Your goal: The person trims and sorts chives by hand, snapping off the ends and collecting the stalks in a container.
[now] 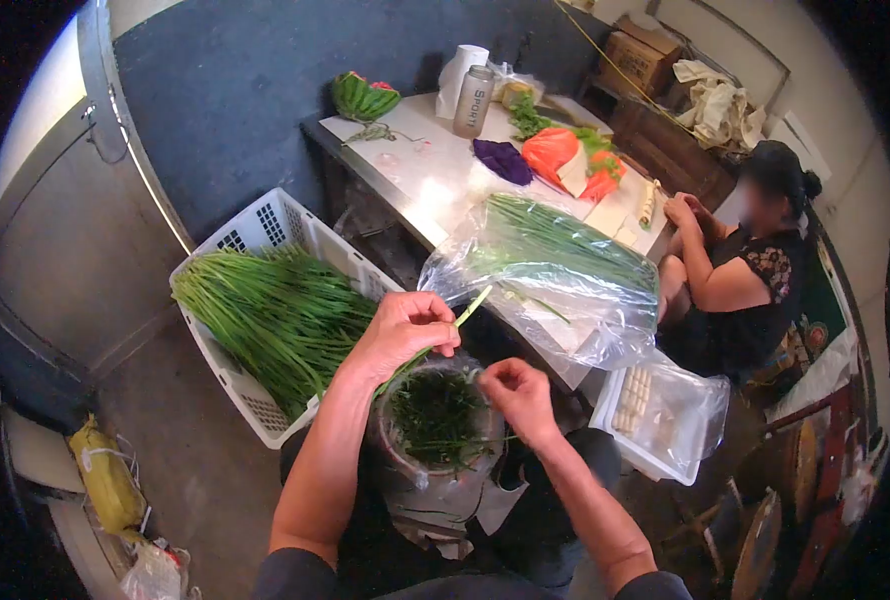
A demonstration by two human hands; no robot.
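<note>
The left hand [412, 332] pinches a green stalk [473, 306] above a round bucket of trimmings [441, 415]. The right hand [521, 397] has its fingertips nearly together at the bucket's right rim; whether they grip anything, I cannot tell. To the left, a white crate [283, 206] holds long green stalks [265, 312]; the desk [411, 192] bears more, bagged in plastic.

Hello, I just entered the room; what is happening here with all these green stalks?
A seated person holds a green stalk in the left hand. The right hand is at the rim of a round container of green scraps; whether it pinches anything is unclear. Many long stalks lie in the white crate, and more are in clear plastic on the table. Another person sits by it.
</note>
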